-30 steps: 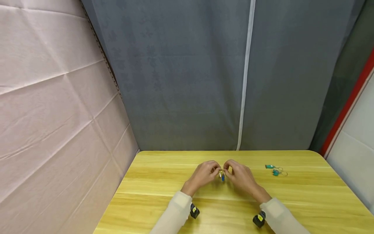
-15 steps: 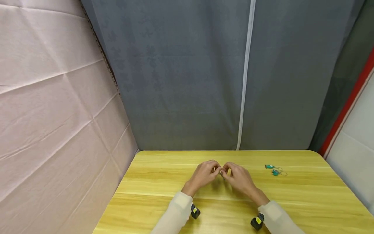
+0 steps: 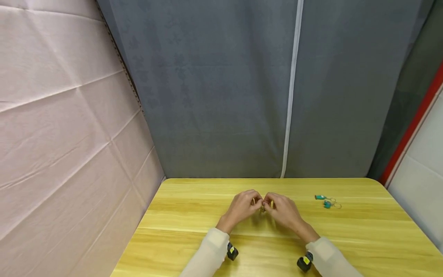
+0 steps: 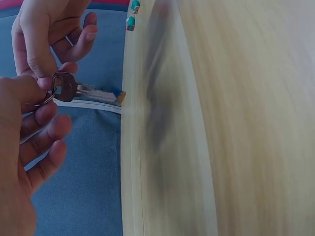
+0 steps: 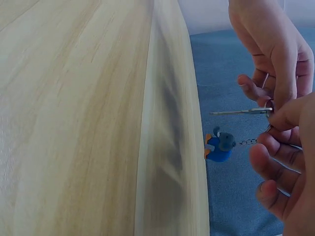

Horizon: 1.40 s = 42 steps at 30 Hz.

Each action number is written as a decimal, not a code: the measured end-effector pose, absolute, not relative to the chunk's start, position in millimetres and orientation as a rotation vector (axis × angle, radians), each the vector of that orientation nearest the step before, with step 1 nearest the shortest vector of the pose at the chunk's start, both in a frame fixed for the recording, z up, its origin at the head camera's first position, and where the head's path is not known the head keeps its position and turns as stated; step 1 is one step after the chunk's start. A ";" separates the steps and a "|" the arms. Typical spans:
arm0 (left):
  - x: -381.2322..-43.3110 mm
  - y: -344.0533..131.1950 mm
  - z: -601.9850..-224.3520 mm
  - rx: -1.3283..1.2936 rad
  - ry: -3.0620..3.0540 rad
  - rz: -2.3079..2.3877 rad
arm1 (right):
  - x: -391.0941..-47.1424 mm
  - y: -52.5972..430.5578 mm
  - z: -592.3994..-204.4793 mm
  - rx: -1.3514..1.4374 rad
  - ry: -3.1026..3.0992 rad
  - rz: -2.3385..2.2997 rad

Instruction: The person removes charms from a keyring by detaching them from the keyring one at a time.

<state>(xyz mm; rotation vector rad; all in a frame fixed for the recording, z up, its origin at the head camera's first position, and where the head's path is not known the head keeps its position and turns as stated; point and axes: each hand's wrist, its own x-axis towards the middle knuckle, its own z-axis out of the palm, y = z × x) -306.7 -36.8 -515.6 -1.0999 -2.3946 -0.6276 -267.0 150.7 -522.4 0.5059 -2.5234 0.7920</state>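
In the head view, my left hand (image 3: 240, 207) and right hand (image 3: 282, 209) meet fingertip to fingertip over the table. Both pinch a metal key ring (image 4: 46, 100), which the fingers partly cover. A key (image 4: 66, 87) with a dark head hangs from it, shown edge-on in the right wrist view. Beside the key, a short chain (image 5: 247, 142) carries a small blue figure charm (image 5: 220, 148) with orange feet. The charm is mostly hidden behind the key in the left wrist view.
Two green charms with rings, one upper (image 3: 320, 197) and one lower (image 3: 327, 204), lie on the wooden table (image 3: 363, 238) to the right. A grey curtain (image 3: 214, 96) hangs behind the far edge, and pinkish cloth (image 3: 69, 134) covers the left side.
My right hand has shifted slightly left and down, closing the gap between the two hands. The blue charm, seen between them a second ago, is now largely covered in the head view.
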 end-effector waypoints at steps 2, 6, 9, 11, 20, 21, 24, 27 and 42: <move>-307.3 -36.8 -516.1 -1.099 -2.365 -0.618 | -266.4 150.5 -521.6 0.508 -2.518 0.795; -308.8 -37.8 -517.6 -1.046 -2.340 -0.595 | -264.5 150.0 -519.5 0.524 -2.506 0.800; -309.8 -38.6 -517.9 -1.011 -2.333 -0.588 | -263.8 149.6 -518.9 0.533 -2.505 0.797; -310.0 -38.9 -517.7 -1.009 -2.328 -0.588 | -263.7 149.8 -518.9 0.535 -2.506 0.793; -308.9 -40.3 -514.3 -1.003 -2.308 -0.621 | -263.0 151.8 -519.6 0.498 -2.533 0.826; -308.7 -40.4 -513.9 -1.003 -2.306 -0.628 | -263.0 151.7 -519.6 0.486 -2.537 0.833; -309.0 -40.3 -513.8 -1.010 -2.302 -0.648 | -263.4 151.0 -519.7 0.451 -2.545 0.841; -308.8 -39.3 -513.7 -1.030 -2.294 -0.660 | -264.6 150.3 -519.4 0.432 -2.542 0.833; -307.7 -34.7 -514.1 -1.038 -2.297 -0.633 | -268.6 151.7 -518.1 0.520 -2.471 0.829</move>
